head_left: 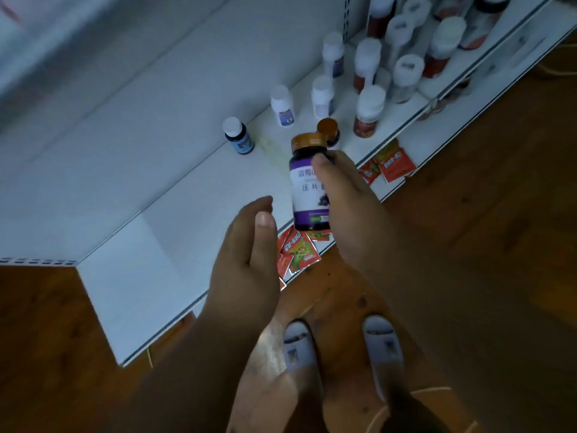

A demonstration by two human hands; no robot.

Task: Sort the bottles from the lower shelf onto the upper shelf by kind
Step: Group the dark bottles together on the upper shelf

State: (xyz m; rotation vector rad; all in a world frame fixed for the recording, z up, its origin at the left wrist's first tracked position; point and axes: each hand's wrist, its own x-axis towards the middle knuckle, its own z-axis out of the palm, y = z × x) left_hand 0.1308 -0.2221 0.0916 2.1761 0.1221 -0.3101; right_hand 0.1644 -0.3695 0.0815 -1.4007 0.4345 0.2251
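- My right hand (pixel 349 207) is gripping the purple-label bottle (pixel 309 185) upright, thumb lying across its label, fingers wrapping the far side; I am holding it over the front edge of the white shelf (pixel 156 189).
- My left hand (pixel 249 254) is hanging beside it, apart from the bottle, fingers straight and loosely together, holding nothing.
- A second brown-capped bottle (pixel 329 131) is standing just behind the one I am holding, near the shelf's front lip.
- To the left, a blue-label bottle (pixel 239 135) is standing alone against the back panel, with a wide bare stretch of shelf running left to the corner.
- To the right, white-capped bottles (pixel 370 110) are crowding the shelf in a cluster, some red-labelled, leaving little room.
- Red sachets (pixel 299 251) are lying under the shelf's front edge, on a lower level.
- Below, my slippers (pixel 299 345) are standing on the wooden floor (pixel 484 214).
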